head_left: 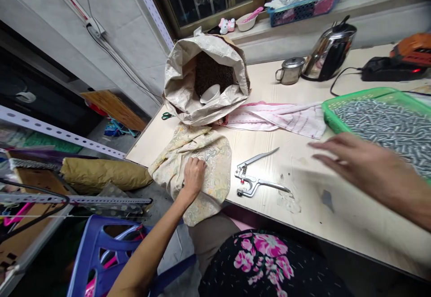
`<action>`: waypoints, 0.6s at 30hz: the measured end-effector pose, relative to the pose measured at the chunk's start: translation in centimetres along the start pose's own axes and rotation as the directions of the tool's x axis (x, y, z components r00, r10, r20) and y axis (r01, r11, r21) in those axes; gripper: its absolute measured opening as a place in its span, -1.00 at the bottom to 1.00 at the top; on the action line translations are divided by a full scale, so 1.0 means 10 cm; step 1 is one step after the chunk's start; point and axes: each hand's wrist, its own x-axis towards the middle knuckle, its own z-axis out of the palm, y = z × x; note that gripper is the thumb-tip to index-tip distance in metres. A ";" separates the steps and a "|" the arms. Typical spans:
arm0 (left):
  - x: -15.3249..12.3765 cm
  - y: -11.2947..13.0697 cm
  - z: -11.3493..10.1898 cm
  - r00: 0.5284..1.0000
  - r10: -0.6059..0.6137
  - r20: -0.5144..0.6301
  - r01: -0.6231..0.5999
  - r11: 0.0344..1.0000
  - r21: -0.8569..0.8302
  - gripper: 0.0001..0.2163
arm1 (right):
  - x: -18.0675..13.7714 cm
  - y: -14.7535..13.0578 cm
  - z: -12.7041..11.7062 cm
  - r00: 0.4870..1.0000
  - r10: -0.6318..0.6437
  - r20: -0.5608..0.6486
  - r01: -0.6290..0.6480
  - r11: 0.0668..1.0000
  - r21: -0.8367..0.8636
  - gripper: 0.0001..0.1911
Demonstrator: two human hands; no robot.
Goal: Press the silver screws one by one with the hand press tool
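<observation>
My left hand [193,175] rests on a pale patterned cloth [215,180] that hangs over the table's front edge. Its fingers are curled at a small heap of thin metal pins [209,152] lying on the cloth; what they pinch is hidden. My right hand [357,160] hovers over the wooden table [336,207] with fingers stretched out and nothing in them, just in front of a green basket [336,108] full of small metal pieces. Metal snap pliers [251,178] lie on the table between the two hands.
A big paper sack [188,86] of dark granules holds a white cup [210,94]. A pink-and-white cloth [279,117], scissors [166,116], a metal mug [291,70], a kettle [330,50] and a black device [390,69] sit further back. Blue plastic stool [97,247] lower left.
</observation>
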 end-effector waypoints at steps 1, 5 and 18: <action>0.02 0.01 0.01 1.000 -0.002 0.016 0.002 1.000 0.006 -0.84 | -0.01 -0.18 0.15 0.998 -0.010 0.060 0.009 1.000 0.014 -0.67; 0.12 0.01 0.02 0.996 -0.028 0.082 0.029 1.000 -0.007 -0.83 | -0.02 -0.68 0.74 0.955 -0.067 0.289 0.043 0.995 0.089 -0.68; -0.11 0.48 -0.37 0.941 -0.096 0.324 0.313 0.609 -0.729 -0.81 | -0.08 -0.76 1.09 0.978 -0.146 0.148 0.159 0.984 -0.086 -0.77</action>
